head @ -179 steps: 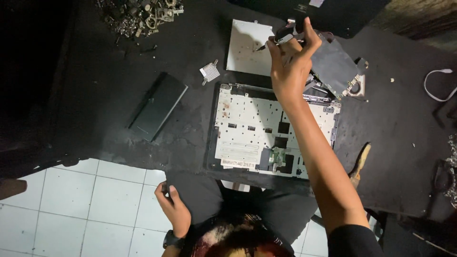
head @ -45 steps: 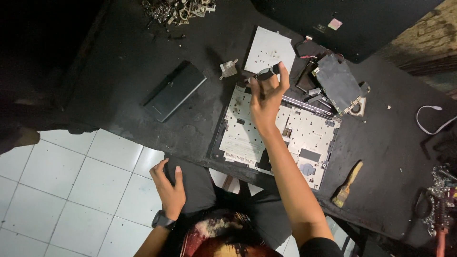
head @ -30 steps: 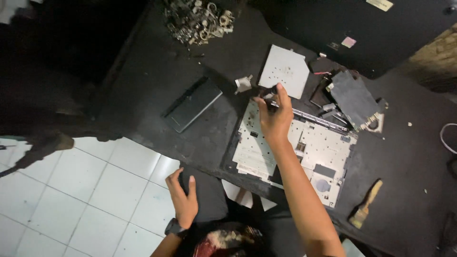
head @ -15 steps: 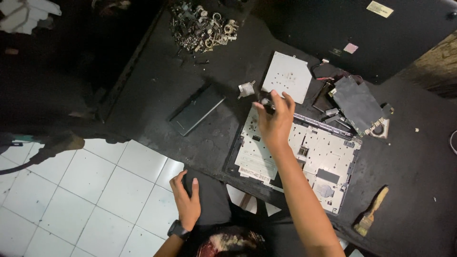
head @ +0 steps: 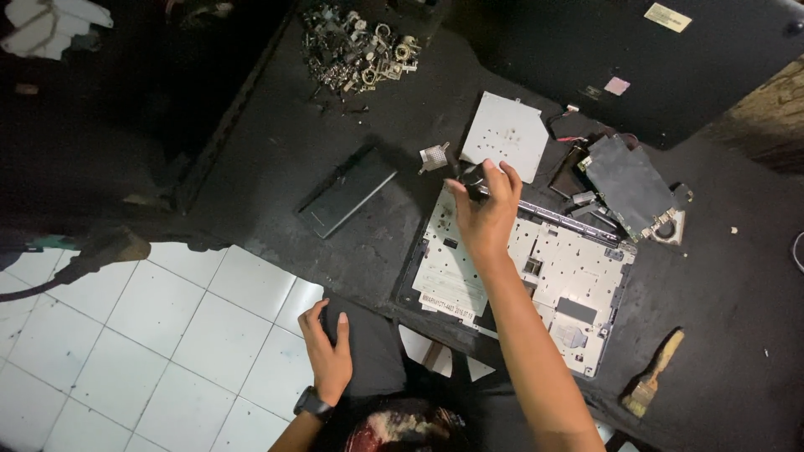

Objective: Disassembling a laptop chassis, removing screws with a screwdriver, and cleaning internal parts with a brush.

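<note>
**A:** What's the biggest thing in front of me?

**B:** A dark tabletop (head: 276, 159) fills the view from above, its near edge running diagonally over white floor tiles (head: 151, 335). On it, right before you, lies a pale opened laptop chassis (head: 578, 285), long axis slanting from upper left down to lower right.

**A:** And my hands?

**B:** Your right hand (head: 487, 216) is stretched out over the chassis's far left corner, fingers curled around a small dark part (head: 474, 179) (too small to identify). So the part sits straight ahead of you, at arm's length, and your right hand is by far the nearer one. Your left hand (head: 328, 351) lies on your dark-clothed knee, below the tabletop's edge, fingers loosely bent, holding nothing I can make out.

**A:** What surrounds the part?

**B:** Just beyond it, a square pale plate (head: 505, 136). To its right, a dark slab-like component (head: 630, 186). To its left, a small metal scrap (head: 433, 156), then a flat black slab (head: 345, 191) with bare surface between. Far off, a heap of metal bits (head: 358, 46). A brush (head: 653, 381) lies near right.
</note>
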